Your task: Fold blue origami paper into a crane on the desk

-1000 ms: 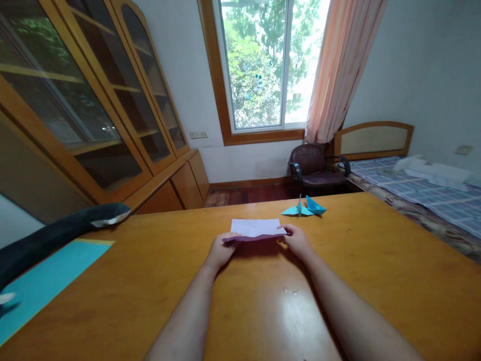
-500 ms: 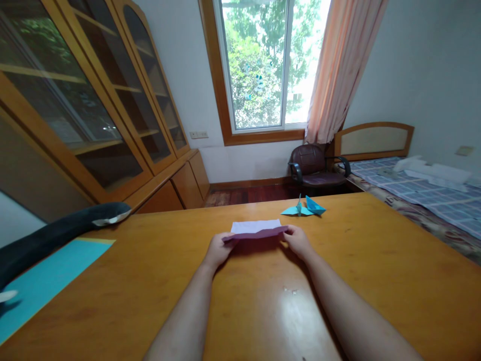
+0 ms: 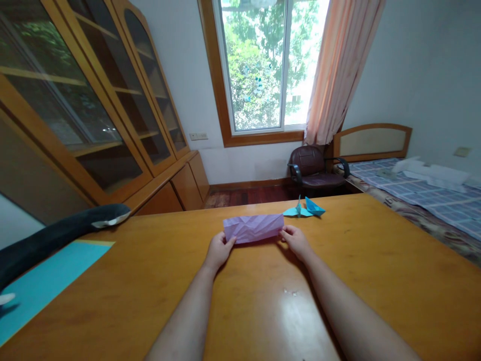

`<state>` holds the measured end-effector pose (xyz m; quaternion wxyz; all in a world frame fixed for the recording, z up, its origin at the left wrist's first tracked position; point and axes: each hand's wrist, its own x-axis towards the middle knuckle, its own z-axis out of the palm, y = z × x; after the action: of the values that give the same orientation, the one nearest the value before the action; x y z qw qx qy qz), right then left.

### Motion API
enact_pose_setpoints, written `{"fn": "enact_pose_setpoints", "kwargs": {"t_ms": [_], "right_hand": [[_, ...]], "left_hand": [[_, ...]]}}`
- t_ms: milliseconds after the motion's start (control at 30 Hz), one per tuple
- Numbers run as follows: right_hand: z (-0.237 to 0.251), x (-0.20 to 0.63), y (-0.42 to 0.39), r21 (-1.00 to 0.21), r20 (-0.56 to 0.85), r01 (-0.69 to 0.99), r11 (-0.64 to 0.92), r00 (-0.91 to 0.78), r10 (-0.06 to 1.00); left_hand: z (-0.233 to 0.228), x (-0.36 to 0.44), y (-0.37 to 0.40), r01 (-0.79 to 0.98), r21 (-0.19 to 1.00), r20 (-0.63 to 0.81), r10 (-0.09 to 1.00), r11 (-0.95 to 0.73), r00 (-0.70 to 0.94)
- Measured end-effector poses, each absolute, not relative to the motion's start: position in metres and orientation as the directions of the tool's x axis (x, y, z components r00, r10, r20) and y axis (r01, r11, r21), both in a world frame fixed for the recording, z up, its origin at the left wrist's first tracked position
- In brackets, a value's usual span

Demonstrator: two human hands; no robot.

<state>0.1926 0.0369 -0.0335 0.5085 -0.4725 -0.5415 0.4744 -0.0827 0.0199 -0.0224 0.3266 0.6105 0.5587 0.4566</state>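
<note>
A creased sheet of purple paper [image 3: 254,228], folded to a long strip, is held between my two hands above the wooden table. My left hand [image 3: 220,249] pinches its lower left part, the thumb on the near face. At the lower right corner, my right hand [image 3: 295,241] grips the edge between thumb and fingers. Just past the strip's right end sit a light blue origami crane [image 3: 298,210] and a blue folded paper boat [image 3: 314,207].
On the left of the table [image 3: 150,296] lies a turquoise sheet [image 3: 56,283] with a dark plush toy [image 3: 63,228] across it. Beyond the far edge stand a brown armchair [image 3: 315,168], a bed [image 3: 424,190] and a glass-door cabinet [image 3: 112,100].
The purple paper has tilted so that its broad creased purple face shows instead of a pale strip behind a purple edge. Both hands keep their hold in nearly the same place.
</note>
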Motion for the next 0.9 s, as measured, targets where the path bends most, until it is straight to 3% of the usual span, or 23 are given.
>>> {"fn": "enact_pose_setpoints", "kwargs": {"t_ms": [100,233,400,667,900], "right_hand": [[-0.034,0.192,0.038,-0.979,0.127,0.155,0.130,-0.030,0.991],[-0.034,0.191,0.040,-0.877,0.222,0.445,0.179,0.045,0.974],[-0.035,0.188,0.042,-0.757,0.313,0.626,0.185,0.099,0.945],[-0.039,0.182,0.040,-0.717,0.363,0.675,0.176,0.145,0.920],[-0.038,0.178,0.038,-0.689,0.246,0.724,0.041,0.181,0.952]], "left_hand": [[-0.023,-0.080,0.021,0.308,0.935,0.199,0.979,-0.177,-0.041],[-0.023,-0.078,0.021,0.258,0.949,0.206,0.977,-0.184,-0.063],[-0.024,-0.077,0.018,0.372,0.918,0.191,0.974,-0.135,-0.119],[-0.026,-0.075,0.015,0.713,0.697,0.267,0.949,-0.071,-0.166],[-0.011,-0.063,0.006,0.916,0.383,0.379,0.924,-0.117,-0.041]]}}
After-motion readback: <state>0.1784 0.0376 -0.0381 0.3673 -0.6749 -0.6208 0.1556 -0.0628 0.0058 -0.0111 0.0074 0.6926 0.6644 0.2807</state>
